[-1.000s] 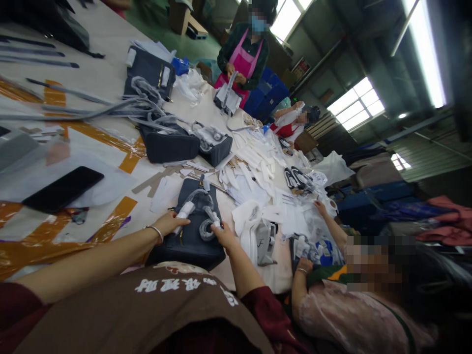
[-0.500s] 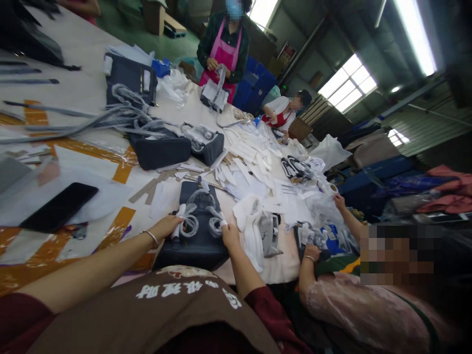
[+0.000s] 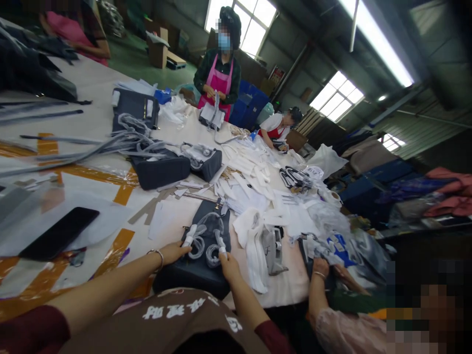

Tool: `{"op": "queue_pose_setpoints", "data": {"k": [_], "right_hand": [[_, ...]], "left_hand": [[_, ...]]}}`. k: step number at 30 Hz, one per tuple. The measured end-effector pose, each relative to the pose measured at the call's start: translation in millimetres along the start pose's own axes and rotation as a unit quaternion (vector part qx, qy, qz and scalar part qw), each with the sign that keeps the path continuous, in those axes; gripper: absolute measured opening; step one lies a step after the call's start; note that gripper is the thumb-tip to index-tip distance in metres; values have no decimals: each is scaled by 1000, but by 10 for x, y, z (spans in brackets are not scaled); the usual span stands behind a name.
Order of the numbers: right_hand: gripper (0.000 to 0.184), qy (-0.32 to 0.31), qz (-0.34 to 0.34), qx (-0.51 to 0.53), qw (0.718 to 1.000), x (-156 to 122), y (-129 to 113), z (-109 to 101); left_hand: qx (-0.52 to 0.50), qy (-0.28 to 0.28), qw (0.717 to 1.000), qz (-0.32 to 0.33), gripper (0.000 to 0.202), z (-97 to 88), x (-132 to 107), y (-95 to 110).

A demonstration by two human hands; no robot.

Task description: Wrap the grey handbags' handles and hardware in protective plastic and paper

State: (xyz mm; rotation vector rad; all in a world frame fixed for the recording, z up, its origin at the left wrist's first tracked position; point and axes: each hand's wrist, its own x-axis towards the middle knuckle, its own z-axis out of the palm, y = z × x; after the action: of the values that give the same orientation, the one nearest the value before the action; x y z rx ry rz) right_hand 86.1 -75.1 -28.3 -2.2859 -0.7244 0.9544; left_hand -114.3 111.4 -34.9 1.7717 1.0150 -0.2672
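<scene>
Right before me a dark navy handbag [image 3: 190,280] lies on the table, its base toward my body. Clear plastic wraps its looped straps [image 3: 201,241], and white wrapping covers the strap ends. My left hand [image 3: 176,252] grips the bag's left side beside one white-wrapped end. On the opposite side, my right hand [image 3: 229,265] is closed at the other wrapped end [image 3: 221,246], thumb on top. The fingers beneath are partly hidden. A small gold-coloured fitting shows near the bag's far end.
More navy bags [image 3: 160,169] with wrapped straps lie beyond. A black phone [image 3: 61,232] rests on paper at left. White strips [image 3: 256,260] and a grey dispenser-like object [image 3: 275,250] lie at right. A co-worker's hand [image 3: 320,267] works close by; people stand across the table.
My view has tilted up, so the table sits lower in the picture. Both hands remain on the bag. The right-hand co-worker's far hand has come back from the roll toward their bag.
</scene>
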Motion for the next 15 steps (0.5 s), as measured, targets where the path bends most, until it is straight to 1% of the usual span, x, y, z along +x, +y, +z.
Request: {"op": "queue_pose_setpoints", "data": {"k": [2, 5, 7, 10, 15], "right_hand": [[38, -12, 30, 7, 999, 82, 38, 23], [39, -27, 61, 34, 997, 178, 146, 47], [39, -28, 63, 49, 996, 220, 216, 61], [35, -26, 60, 61, 996, 248, 267, 87], [27, -6, 64, 48, 997, 240, 226, 134]], "left_hand": [[-3, -21, 1000, -3, 71, -29, 37, -23], [5, -22, 1000, 7, 70, -55, 48, -59], [-1, -23, 1000, 10, 71, -61, 40, -90], [-42, -25, 999, 21, 72, -64, 24, -143], [-69, 7, 997, 14, 74, -55, 10, -161]]}}
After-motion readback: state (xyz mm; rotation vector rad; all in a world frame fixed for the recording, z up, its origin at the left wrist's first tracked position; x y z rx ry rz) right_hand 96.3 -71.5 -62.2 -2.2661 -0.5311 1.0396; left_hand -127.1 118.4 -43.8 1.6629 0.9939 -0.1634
